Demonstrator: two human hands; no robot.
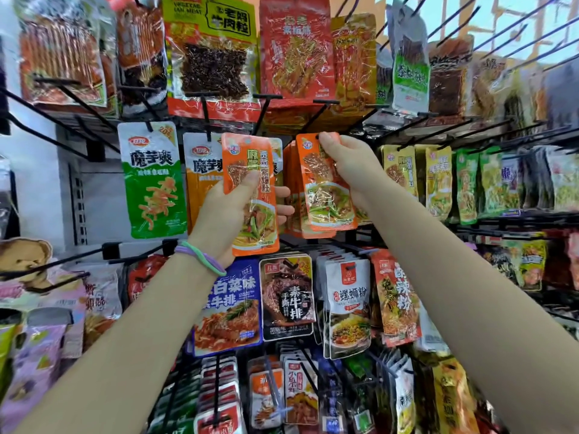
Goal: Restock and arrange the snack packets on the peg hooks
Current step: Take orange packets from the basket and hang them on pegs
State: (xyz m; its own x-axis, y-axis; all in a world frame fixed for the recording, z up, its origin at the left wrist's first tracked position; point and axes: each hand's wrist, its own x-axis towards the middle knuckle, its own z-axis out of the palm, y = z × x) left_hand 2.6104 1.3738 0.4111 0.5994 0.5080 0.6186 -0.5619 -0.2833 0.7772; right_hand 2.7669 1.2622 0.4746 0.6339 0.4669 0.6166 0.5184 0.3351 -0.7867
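Note:
My left hand (228, 211) grips an orange snack packet (250, 170) upright in front of the rack, thumb across its front and fingers behind it. My right hand (347, 161) pinches the top edge of a second orange packet (326, 189), holding its hang hole at the tip of a black peg hook (319, 120). More orange packets of the same kind (289, 189) hang behind it on that hook. The two held packets are side by side and apart.
Packed peg hooks surround the spot: a green-and-white packet (153, 183) and an orange-and-white packet (200, 170) to the left, yellow packets (404, 170) to the right, a blue packet (228, 305) and a black packet (288, 296) below. Bare black hooks (488, 23) jut out upper right.

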